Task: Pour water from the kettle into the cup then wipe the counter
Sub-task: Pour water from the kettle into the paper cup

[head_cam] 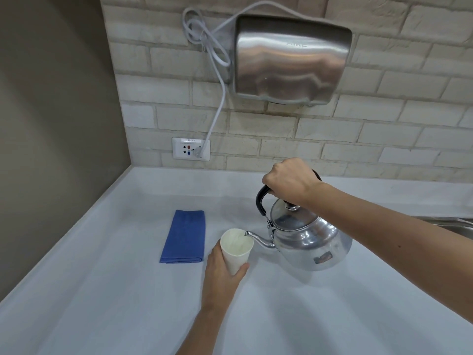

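Note:
A shiny metal kettle (311, 240) with a black handle hangs tilted to the left above the white counter (128, 290). My right hand (290, 183) grips its handle from above. The spout tip sits just over the rim of a white paper cup (236, 248), and a thin stream of water seems to fall into it. My left hand (221, 274) wraps around the cup's lower part and holds it on the counter. A folded blue cloth (184, 237) lies flat to the left of the cup, apart from it.
A steel hand dryer (291, 58) hangs on the brick wall, its white cord (217, 108) plugged into a wall socket (190, 149). A steel sink edge (450, 222) shows at the far right. A brown wall (51, 124) borders the counter's left side.

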`<state>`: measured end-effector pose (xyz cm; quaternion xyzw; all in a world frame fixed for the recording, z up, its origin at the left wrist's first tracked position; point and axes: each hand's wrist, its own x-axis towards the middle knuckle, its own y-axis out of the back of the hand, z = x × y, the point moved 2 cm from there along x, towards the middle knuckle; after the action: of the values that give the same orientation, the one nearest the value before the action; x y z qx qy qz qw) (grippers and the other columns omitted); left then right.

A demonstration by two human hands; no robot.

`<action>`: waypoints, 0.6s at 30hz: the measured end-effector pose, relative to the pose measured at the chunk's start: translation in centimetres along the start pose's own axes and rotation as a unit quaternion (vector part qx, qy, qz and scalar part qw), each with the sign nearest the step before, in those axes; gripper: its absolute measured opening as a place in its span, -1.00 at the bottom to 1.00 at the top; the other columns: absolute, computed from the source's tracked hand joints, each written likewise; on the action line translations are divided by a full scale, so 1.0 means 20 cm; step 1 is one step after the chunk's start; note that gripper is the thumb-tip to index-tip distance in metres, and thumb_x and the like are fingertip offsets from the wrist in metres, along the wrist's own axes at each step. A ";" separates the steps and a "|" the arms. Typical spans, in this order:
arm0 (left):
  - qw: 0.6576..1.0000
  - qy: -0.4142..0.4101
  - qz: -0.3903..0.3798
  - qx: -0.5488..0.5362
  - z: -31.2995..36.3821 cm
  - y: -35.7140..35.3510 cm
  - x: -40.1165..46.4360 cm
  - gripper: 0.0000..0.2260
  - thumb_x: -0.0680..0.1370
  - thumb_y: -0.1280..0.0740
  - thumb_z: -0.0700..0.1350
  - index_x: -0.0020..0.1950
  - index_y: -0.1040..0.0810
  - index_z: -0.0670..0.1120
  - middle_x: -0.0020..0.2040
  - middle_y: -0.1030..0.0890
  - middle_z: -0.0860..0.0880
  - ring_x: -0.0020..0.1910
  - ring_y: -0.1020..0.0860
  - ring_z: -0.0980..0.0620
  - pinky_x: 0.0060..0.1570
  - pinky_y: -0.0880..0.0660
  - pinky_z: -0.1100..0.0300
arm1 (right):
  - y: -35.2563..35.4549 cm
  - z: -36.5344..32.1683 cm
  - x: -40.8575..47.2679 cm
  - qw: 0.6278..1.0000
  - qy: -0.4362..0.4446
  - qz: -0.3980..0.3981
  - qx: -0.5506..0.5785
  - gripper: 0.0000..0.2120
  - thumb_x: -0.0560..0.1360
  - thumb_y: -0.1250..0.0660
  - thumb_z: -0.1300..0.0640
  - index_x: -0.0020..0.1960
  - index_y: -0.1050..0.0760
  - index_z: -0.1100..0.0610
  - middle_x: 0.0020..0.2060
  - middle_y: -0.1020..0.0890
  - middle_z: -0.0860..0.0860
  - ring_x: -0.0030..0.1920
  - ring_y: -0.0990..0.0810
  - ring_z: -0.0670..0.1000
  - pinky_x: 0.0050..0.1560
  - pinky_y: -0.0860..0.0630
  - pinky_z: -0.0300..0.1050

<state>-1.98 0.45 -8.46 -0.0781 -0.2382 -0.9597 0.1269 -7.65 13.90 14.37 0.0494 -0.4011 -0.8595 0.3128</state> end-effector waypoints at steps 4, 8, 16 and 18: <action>1.000 0.002 -0.001 0.001 0.00 0.00 0.00 -0.29 0.33 -0.48 0.06 0.38 -0.24 -0.02 0.30 -0.44 -0.01 0.26 -0.39 0.00 0.20 -0.41 0.13 | 0.00 0.00 0.01 1.000 0.003 -0.003 -0.002 -0.81 0.54 -0.23 0.19 -0.26 -0.36 0.13 -0.19 -0.64 0.10 -0.31 -0.42 0.12 -0.47 -0.12 -0.19; 1.000 0.004 -0.003 0.003 0.01 0.01 0.00 -0.30 0.34 -0.48 0.07 0.38 -0.24 -0.03 0.30 -0.44 -0.01 0.27 -0.40 -0.02 0.21 -0.42 0.11 | 0.00 0.00 0.01 1.000 0.005 -0.002 -0.009 -0.84 0.54 -0.22 0.19 -0.21 -0.48 0.16 -0.20 -0.65 0.09 -0.26 -0.54 0.13 -0.43 -0.20 -0.18; 1.000 0.005 -0.005 -0.003 0.01 0.01 -0.01 -0.30 0.34 -0.48 0.05 0.38 -0.24 -0.04 0.30 -0.44 -0.02 0.26 -0.40 -0.02 0.22 -0.42 0.09 | 0.00 0.00 0.01 1.000 0.003 0.000 -0.001 -0.82 0.54 -0.22 0.19 -0.23 -0.44 0.14 -0.19 -0.64 0.10 -0.22 -0.57 0.15 -0.40 -0.21 -0.15; 1.000 0.006 -0.006 -0.004 0.02 0.01 -0.01 -0.30 0.34 -0.49 0.05 0.37 -0.25 -0.05 0.30 -0.45 -0.03 0.27 -0.40 -0.02 0.22 -0.43 0.08 | 0.01 0.00 0.01 1.000 0.001 0.000 -0.003 -0.84 0.55 -0.22 0.18 -0.19 -0.50 0.16 -0.18 -0.65 0.10 -0.22 -0.56 0.15 -0.35 -0.26 -0.15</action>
<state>-1.77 0.44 -8.06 -0.0715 -0.2346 -0.9618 0.1219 -7.65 13.70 14.48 0.0491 -0.3983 -0.8607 0.3133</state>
